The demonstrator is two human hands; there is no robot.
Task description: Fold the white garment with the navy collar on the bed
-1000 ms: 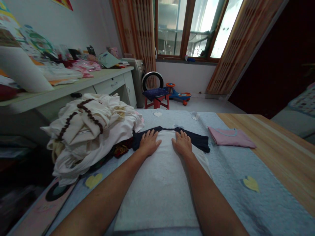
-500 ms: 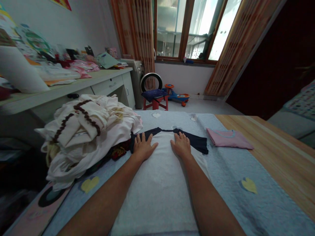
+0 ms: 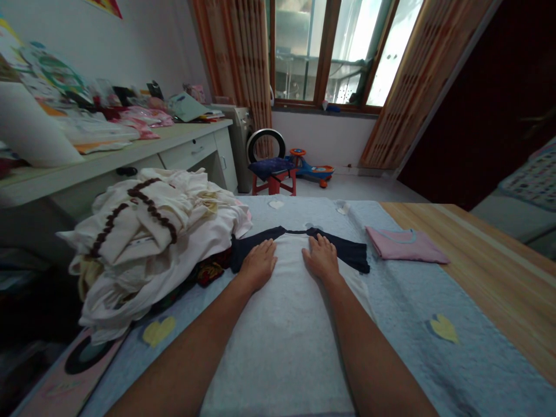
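A white T-shirt (image 3: pixel 286 324) with dark navy sleeves and collar lies spread out before me, its neck pointing away. My left hand (image 3: pixel 259 265) rests flat near the left shoulder seam, fingers stretched forward and close together. Over at the right shoulder, my right hand (image 3: pixel 321 256) presses down on the fabric with its fingers slightly spread. Neither hand grips the cloth. The shirt's lower hem runs toward the bottom edge of the view, between my forearms.
A heap of white clothes (image 3: pixel 160 231) sits at the left. To the right lies a folded pink garment (image 3: pixel 406 245) on the light-blue cloth (image 3: pixel 408 301) over the wooden table (image 3: pixel 486 255). Beyond stand a red stool (image 3: pixel 274 184) and a cluttered desk (image 3: pixel 182 150).
My left hand has shifted slightly right on the shirt, and its fingers have drawn closer together. My right hand stays almost where it was.
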